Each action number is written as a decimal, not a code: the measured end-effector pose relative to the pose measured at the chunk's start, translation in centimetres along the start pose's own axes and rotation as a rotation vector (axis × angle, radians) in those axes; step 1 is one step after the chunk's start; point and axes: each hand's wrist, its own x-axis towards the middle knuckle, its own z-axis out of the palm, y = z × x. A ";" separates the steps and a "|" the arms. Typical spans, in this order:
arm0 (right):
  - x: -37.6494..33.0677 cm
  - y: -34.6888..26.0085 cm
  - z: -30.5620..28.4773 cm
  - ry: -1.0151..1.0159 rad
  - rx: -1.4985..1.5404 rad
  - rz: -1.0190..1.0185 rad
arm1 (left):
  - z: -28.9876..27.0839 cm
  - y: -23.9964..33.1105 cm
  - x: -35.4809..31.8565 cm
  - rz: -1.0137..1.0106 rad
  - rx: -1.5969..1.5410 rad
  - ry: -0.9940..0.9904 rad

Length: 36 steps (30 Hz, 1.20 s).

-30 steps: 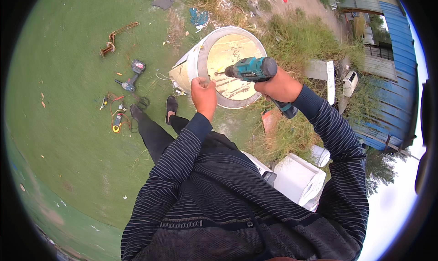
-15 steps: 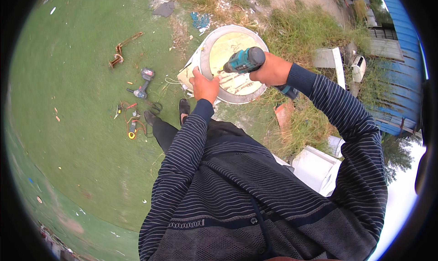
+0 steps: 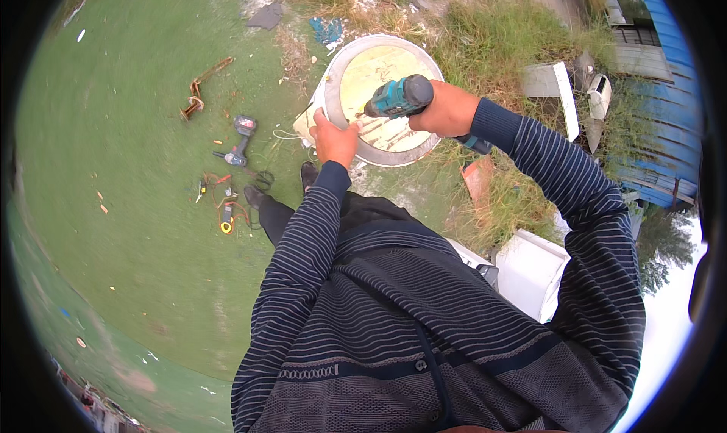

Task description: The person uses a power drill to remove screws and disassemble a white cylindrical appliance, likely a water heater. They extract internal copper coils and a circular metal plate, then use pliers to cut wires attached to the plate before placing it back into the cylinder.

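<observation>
A cordless drill, teal and black, is gripped in my right hand. Its nose points left, and the tip reaches the yellowish face of a round, white tub-like drum close to the near-left rim. My left hand lies over that rim, thumb toward the drill tip and index finger stretched along the outer side. The thumb and index finger straddle the edge; the other fingers are mostly hidden. What the tip touches is too small to make out.
On the green ground to the left lie a grey power tool, a yellow-and-black clamp meter with leads, and a rusty metal bracket. Grass and a white panel are at the right. A white box stands beside my right side.
The view has shifted slightly. The drill and both hands keep nearly the same places on the drum, with the drill tip still near my left thumb.
</observation>
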 end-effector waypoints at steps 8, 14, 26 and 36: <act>-4.4 4.1 3.0 0.228 0.013 0.072 | 2.8 -1.2 -0.4 0.118 0.016 -0.005; -6.1 4.4 12.5 0.396 0.278 0.052 | 2.2 -6.8 5.2 0.278 -0.009 0.016; -9.2 3.7 17.6 0.521 0.474 0.150 | -12.3 -14.8 2.2 -0.240 -0.267 -0.357; -10.6 2.7 15.8 0.818 0.494 0.022 | -24.7 -31.4 -4.3 -0.564 -0.192 -0.058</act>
